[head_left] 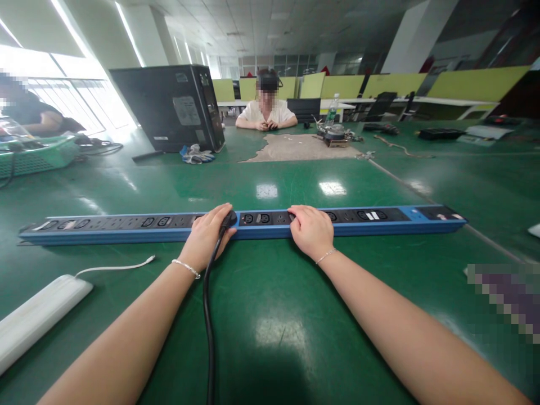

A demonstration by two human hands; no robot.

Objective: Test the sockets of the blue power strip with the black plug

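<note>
A long blue power strip (264,231) with a row of black sockets lies across the green table in front of me. My left hand (207,235) is closed around a black plug (230,218) at the strip's middle, its fingers also resting on the strip. From that plug a thick black cord (207,315) runs down toward me. Whether the plug is fully seated in a socket cannot be made out. To the right, my right hand (313,229) is closed over the strip, thumb at the front edge. Its fingertips partly hide a small dark part there.
At the lower left lies a white power strip (42,315) with a thin white cable. A black computer case (169,109) stands behind, gloves (196,154) beside it. A green basket (42,154) is at left. One person (266,109) sits across the table, another at far left.
</note>
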